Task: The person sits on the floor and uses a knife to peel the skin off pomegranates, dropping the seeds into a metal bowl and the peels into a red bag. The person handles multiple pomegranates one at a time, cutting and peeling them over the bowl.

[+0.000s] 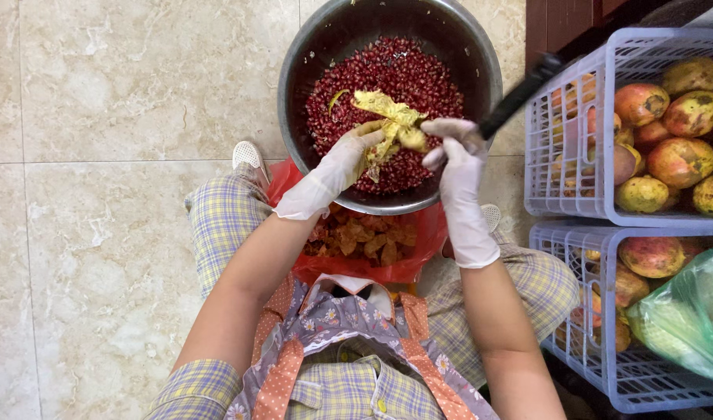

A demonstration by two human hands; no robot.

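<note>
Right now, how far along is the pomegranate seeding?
Done: the metal bowl holds a deep layer of red seeds, and the red bag holds spent peels. In hand: the left hand and right hand, gloved, grip an emptied yellow husk; the right also holds a dark-handled tool. Left: two crates of whole pomegranates.

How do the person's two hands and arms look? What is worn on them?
Both the left hand and the right hand wear thin white disposable gloves ending just past the wrists. The forearms are bare. Short yellow-and-lilac checked sleeves show near the elbows.
</note>
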